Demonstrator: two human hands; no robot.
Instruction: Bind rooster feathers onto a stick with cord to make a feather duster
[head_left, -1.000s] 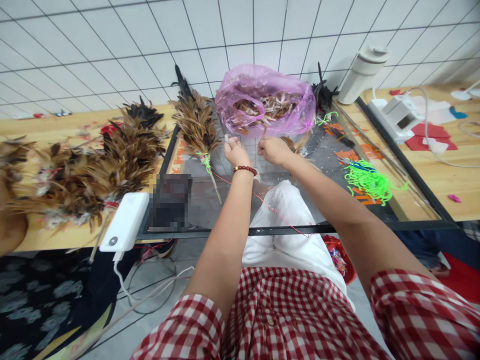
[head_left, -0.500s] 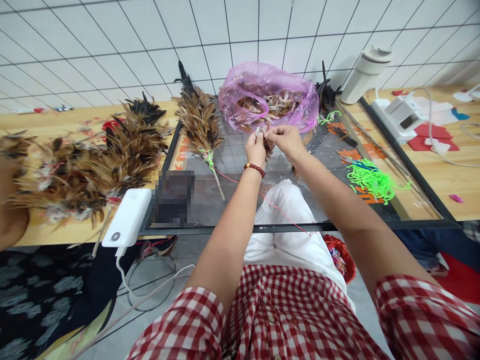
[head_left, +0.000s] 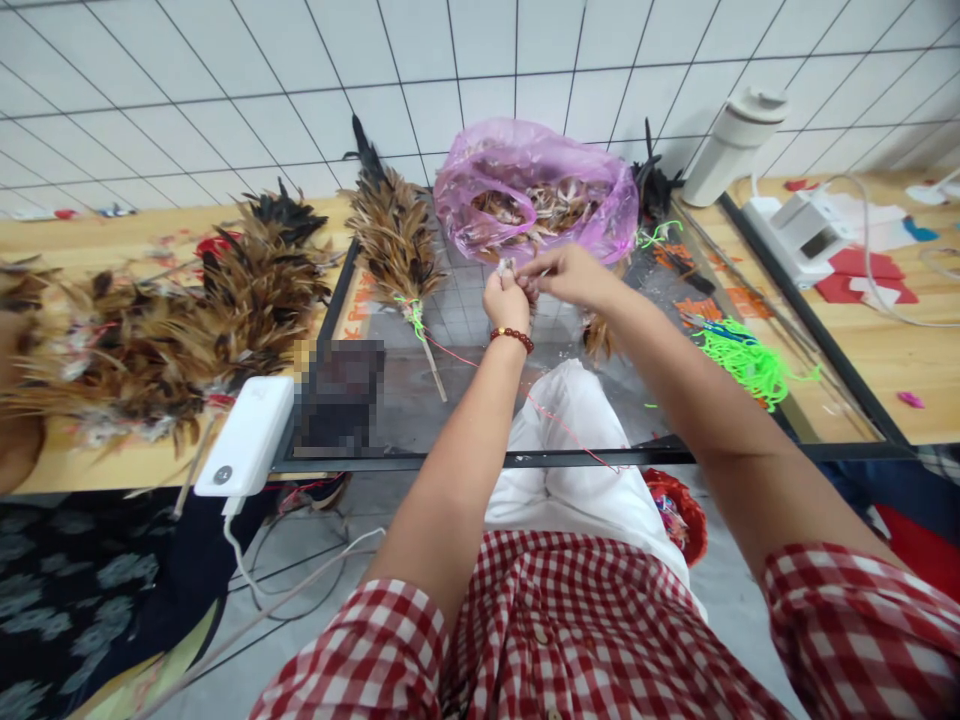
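Hands together: left hand point(head_left: 507, 302) clamped on small feather bunch point(head_left: 505, 266), pale-ended, brownish below; right hand point(head_left: 576, 276) fingers against it, grip unclear. Twelve o'clock: pink bag point(head_left: 616, 222) of feathers. Ten: brown, black-tipped, green-tied duster point(head_left: 397, 238). Three: orange lettering point(head_left: 697, 309), unreadable.
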